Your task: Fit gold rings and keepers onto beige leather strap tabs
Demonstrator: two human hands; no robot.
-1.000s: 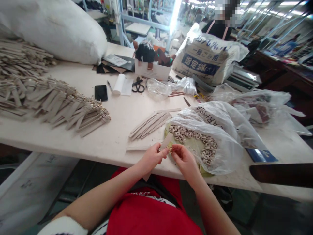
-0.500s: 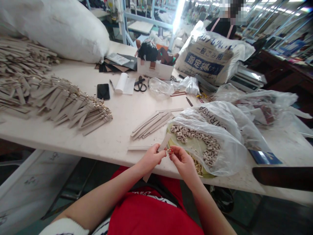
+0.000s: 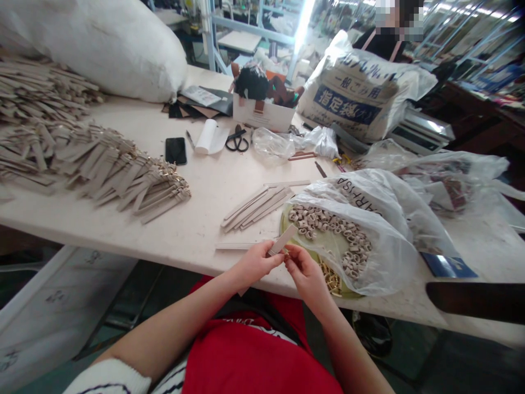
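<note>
Pinched in my left hand [image 3: 260, 264] is a flat beige strap [image 3: 284, 238], one end pointing up and right, the other showing below the hand. My right hand [image 3: 302, 267] is closed at the strap's edge, fingertips on a small gold-coloured piece [image 3: 286, 253] too small to make out well. Behind my hands lies a fan of loose beige straps [image 3: 258, 208], with one more strap [image 3: 233, 247] along the front edge. To the right, a green tray [image 3: 328, 238] partly under clear plastic holds beige loops [image 3: 356, 249] and gold metal pieces [image 3: 330, 278].
Heaps of straps [image 3: 98, 158] cover the left of the table [image 3: 205, 197]. Farther back are a phone [image 3: 175, 151], a paper roll [image 3: 209, 137], black scissors [image 3: 237, 140], a white box [image 3: 262, 114] and large sacks [image 3: 348, 93]. A person [image 3: 381, 41] is at the back.
My fingers have shifted slightly around the strap, and the red bit seen between them is no longer visible. The view has moved a little.
</note>
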